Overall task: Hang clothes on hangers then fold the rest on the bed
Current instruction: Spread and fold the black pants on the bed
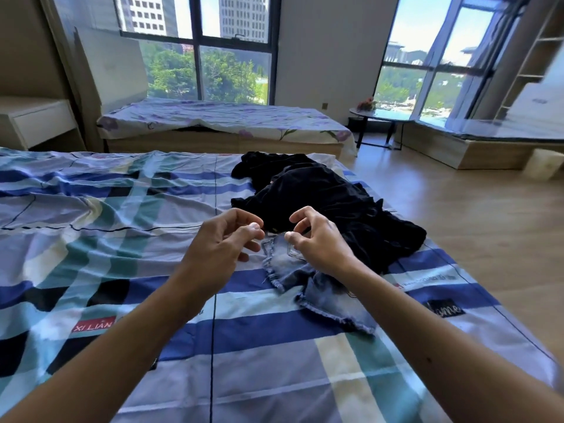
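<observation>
The big bed with the blue, green and white checked sheet (122,209) fills most of the view. Its left side and near end are cut off by the picture edge. Behind it stands a second bed with a pale sheet with purple flowers (229,117).

On the right part of the checked bed lies a heap of black, crumpled clothes (320,190). It is so dark that I cannot tell what the pieces are or how many there are. Touching its near edge lie small, light blue denim shorts with frayed hems (287,267). The right wrist hides part of them.

Both hands are over the shorts. The left hand (219,242) has a narrow grip: its fingers curl in, the thumb is against a fingertip, and nothing shows between them. The right hand (320,242) has a wider grip with a gap between thumb and bent fingers. I cannot tell if its thumb touches the denim.
</observation>
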Demonstrator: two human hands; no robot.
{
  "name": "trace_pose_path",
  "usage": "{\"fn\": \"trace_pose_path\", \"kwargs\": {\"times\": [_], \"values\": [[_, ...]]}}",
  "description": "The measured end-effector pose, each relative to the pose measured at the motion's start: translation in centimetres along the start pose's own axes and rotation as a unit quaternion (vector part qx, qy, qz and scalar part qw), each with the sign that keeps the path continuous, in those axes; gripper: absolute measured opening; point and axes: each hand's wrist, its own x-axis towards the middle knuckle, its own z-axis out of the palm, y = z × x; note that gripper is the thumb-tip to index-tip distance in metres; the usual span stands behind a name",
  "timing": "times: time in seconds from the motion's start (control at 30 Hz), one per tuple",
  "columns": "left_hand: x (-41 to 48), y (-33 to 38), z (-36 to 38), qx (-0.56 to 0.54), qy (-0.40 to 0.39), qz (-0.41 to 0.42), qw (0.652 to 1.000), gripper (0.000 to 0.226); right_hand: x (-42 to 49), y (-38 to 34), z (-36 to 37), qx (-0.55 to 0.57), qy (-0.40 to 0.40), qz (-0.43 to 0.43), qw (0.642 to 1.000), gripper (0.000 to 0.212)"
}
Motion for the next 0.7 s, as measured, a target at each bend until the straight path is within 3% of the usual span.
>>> {"fn": "trace_pose_path", "kwargs": {"times": [0.13, 0.27, 0.43, 0.7], "values": [[0.3, -0.2, 1.5, 0.008, -0.034, 0.009, 0.999, 0.007, -0.4, 2.1, -0.3, -0.009, 0.011, 0.031, 0.999, 0.027], [0.5, -0.5, 1.8, 0.011, -0.056, 0.027, 0.998, 0.022, 1.1, 3.7, -0.7, -0.038, 0.012, 0.061, 0.997, 0.032], [0.8, -2.9, 1.8, 0.013, -0.045, 0.021, 0.999, 0.021, 3.0, 7.0, -0.5, -0.129, 0.029, 0.120, 0.984, 0.047], [2.3, -5.0, 1.5, 0.011, -0.053, 0.013, 0.998, 0.012, 5.7, 12.9, -1.4, -0.227, 0.057, 0.273, 0.933, 0.107]]}}
